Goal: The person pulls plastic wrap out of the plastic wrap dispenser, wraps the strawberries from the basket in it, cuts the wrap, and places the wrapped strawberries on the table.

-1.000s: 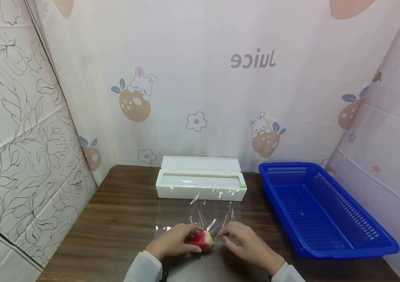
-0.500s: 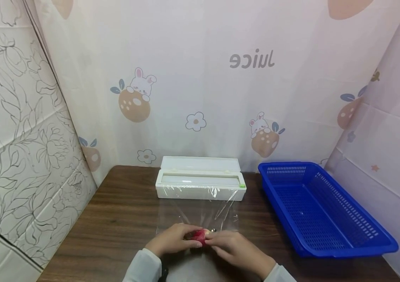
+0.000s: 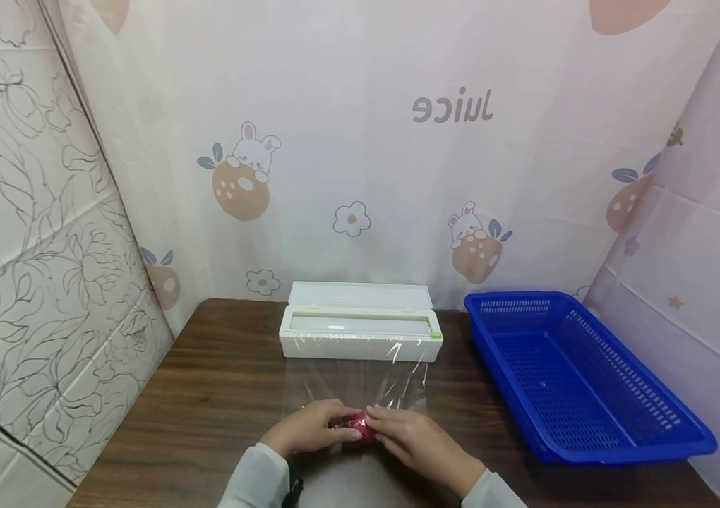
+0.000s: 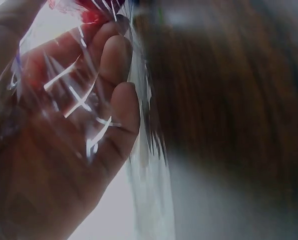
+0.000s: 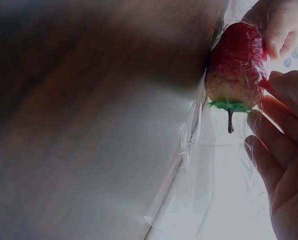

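A red fruit [image 5: 236, 62] with a pale stem end, green leafy cap and brown stem lies on its side under clear plastic wrap [image 3: 354, 377]. My left hand [image 3: 309, 428] holds its left end between thumb and fingers; in the left wrist view the wrap crosses the palm of the left hand [image 4: 64, 135]. From the right, my right hand [image 3: 420, 441] lays extended fingers over the fruit and film, covering its stem end in the head view. The right wrist view has the right hand [image 5: 288, 130] with its fingertips at the fruit's side and the film.
Behind the hands stands a white wrap dispenser [image 3: 360, 347] with its lid [image 3: 360, 295] raised and a green slider at the right; the film runs from it towards me. A blue plastic basket [image 3: 614, 455] sits on the right of the brown wooden table [image 3: 220, 395].
My right hand has moved left from beside the fruit onto it, covering its pale end. The film is drawn over the fruit with shifted creases. My left hand stays around the fruit.
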### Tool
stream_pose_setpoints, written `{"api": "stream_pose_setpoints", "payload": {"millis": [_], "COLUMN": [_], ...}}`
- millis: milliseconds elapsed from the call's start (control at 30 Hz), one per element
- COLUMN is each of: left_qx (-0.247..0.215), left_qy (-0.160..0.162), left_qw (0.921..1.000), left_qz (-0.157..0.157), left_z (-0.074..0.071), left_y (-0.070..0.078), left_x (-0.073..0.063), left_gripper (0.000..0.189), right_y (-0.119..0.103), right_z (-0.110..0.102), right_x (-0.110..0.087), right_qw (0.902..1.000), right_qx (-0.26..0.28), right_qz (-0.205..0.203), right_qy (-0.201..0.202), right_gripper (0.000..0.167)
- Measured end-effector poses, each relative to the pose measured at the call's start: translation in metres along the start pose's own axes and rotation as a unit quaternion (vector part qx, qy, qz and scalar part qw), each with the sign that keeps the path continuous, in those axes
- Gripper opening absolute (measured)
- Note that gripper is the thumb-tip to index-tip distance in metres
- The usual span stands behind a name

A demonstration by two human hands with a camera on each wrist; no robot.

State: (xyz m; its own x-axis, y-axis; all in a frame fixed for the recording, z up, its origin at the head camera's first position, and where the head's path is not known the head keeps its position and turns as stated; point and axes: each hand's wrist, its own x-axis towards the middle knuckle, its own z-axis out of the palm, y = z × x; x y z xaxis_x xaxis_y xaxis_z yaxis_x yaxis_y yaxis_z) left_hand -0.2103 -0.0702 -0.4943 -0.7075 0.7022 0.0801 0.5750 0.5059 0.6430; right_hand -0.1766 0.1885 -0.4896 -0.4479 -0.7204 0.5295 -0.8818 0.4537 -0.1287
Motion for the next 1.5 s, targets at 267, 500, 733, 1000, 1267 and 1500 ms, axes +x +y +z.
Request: {"api": "stream_pose_setpoints", "payload": {"millis": [267,500,733,1000,1267,1500], "left_qx": [0.01,0.042,0.126,0.104,0.103,0.076], "left_qy": [0.005,0.023,0.095,0.085,0.093,0.079], "left_qw": [0.9999,0.9988,0.9872,0.9908,0.99,0.993], "left_qz": [-0.004,0.012,-0.025,-0.012,-0.026,-0.042], "left_z": [-0.003,-0.007,-0.013,-0.003,0.004,0.006], "left_y": [-0.005,-0.004,0.015,0.034,0.028,0.016], "left_x": [-0.001,-0.005,-0.006,-0.002,0.003,0.006], "left_gripper": [0.034,0.03,0.028,0.038,0.041,0.037], "right_y": [0.003,0.002,0.001,0.005,0.01,0.014], "right_z": [0.0,0.001,0.001,0.001,0.003,0.006], "right_x": [0.007,0.012,0.017,0.022,0.024,0.022], "right_qw": [0.9991,0.9976,0.9974,0.997,0.9915,0.9871], "right_qx": [0.015,0.016,0.012,0.009,0.018,0.034], "right_qz": [0.03,0.053,0.057,0.061,0.1,0.122], "right_qy": [-0.025,-0.041,-0.043,-0.048,-0.081,-0.098], "right_gripper": [0.031,0.029,0.028,0.026,0.032,0.045]}}
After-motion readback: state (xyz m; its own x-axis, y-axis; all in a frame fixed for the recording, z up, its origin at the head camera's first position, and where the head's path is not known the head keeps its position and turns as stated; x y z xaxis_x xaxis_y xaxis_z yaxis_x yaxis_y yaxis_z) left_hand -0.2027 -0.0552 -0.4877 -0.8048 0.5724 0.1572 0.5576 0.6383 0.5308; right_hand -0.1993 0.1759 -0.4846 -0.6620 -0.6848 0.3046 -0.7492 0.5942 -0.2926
